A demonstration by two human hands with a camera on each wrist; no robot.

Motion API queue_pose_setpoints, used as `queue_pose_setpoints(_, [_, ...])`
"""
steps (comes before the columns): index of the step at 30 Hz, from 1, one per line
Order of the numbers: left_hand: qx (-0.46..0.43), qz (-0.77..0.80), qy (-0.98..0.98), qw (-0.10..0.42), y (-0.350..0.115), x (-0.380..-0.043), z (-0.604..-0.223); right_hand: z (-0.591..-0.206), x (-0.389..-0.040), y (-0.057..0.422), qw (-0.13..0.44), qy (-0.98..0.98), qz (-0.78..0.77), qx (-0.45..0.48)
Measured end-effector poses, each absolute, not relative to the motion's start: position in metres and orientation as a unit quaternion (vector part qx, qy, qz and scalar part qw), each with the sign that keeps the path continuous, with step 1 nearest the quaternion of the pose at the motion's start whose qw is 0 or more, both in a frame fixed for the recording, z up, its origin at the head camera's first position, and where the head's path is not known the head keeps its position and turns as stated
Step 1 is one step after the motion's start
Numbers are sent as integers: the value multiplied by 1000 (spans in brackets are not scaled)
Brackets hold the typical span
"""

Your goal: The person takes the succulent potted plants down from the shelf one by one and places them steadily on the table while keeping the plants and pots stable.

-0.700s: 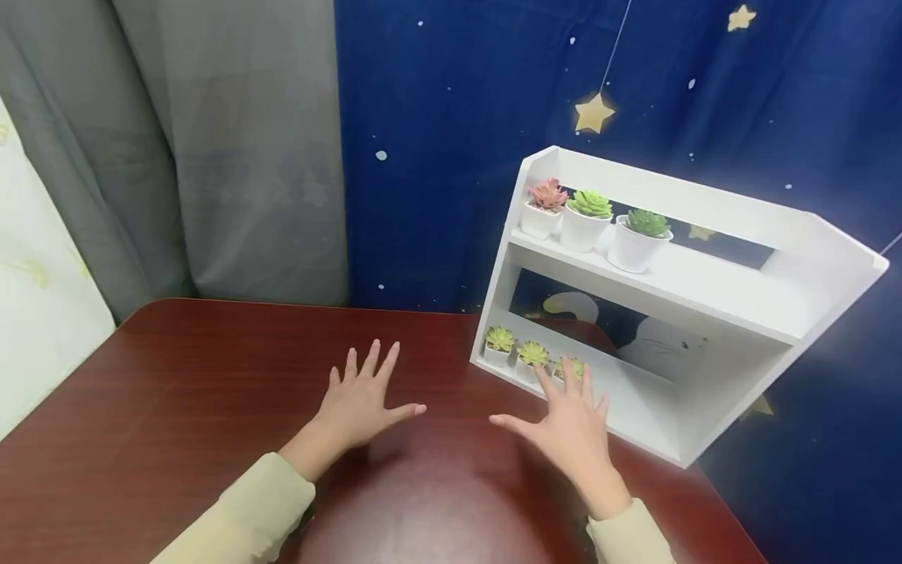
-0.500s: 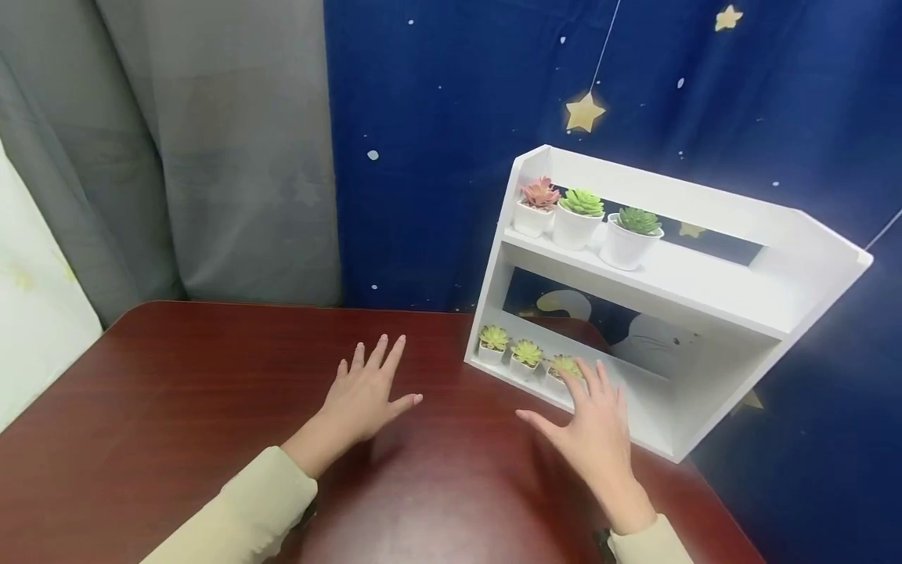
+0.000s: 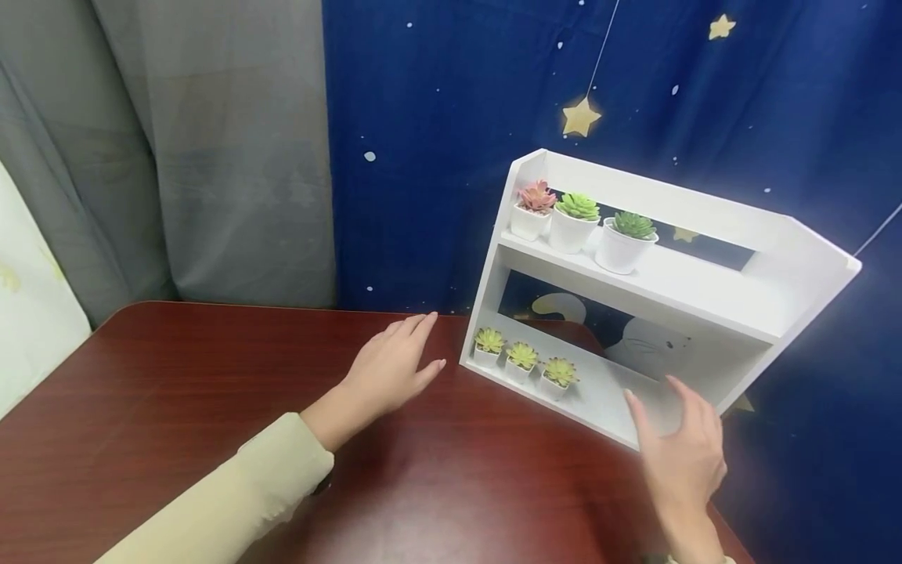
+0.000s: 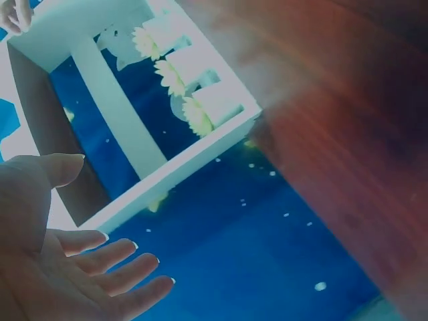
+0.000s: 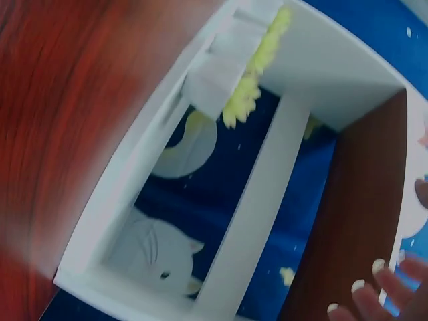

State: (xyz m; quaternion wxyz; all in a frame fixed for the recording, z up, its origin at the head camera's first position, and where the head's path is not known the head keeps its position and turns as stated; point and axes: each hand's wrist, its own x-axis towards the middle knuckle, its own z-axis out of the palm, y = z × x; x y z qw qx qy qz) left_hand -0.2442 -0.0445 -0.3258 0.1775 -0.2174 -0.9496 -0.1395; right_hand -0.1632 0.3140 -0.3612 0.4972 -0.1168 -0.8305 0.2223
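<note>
A white two-tier shelf (image 3: 705, 301) stands on the right of the table. Its upper board holds a red succulent (image 3: 535, 197), a bright green succulent (image 3: 578, 207) and a darker green succulent (image 3: 633, 225), all in white pots. Three small yellow-green succulents (image 3: 522, 356) line the left of the lower board. My left hand (image 3: 395, 362) hovers left of the shelf, fingers extended, holding nothing; its palm shows in the left wrist view. Near the shelf's lower right front is my right hand (image 3: 685, 450), thumb and fingers spread apart with nothing between them. Whether it touches the shelf, I cannot tell.
The dark red wooden table (image 3: 211, 376) reaches left and forward of the shelf. Behind it hang a grey curtain (image 3: 239, 157) and a blue star-patterned curtain (image 3: 423, 196).
My right hand has moved right, away from the small succulents toward the shelf's right side. My left hand has shifted right, closer to the shelf's left side. The plants remain in place.
</note>
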Motion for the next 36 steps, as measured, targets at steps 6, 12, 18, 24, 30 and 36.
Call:
queue_pose_setpoints(6, [-240, -102, -946, 194, -34, -251, -298, -358, -159, 333, 436, -841, 253, -198])
queue_pose_setpoints(12, [-256, -58, -934, 244, -24, -265, -274, -357, -163, 361, 398, -834, 326, -199])
queue_pose_setpoints(18, [-270, -23, -924, 269, -14, -276, -255, -359, -172, 384, 401, -805, 386, -205])
queue_pose_setpoints(24, [-285, -71, -918, 266, -2, -287, -243, -358, -184, 398, 360, -779, 441, -261])
queue_pose_setpoints(30, [-270, -161, -912, 263, 13, -299, -235, -362, -198, 407, 368, -779, 422, -281])
queue_pose_setpoints(36, [-242, -266, -909, 208, 28, -300, -227, -362, -217, 420, 329, -762, 449, -330])
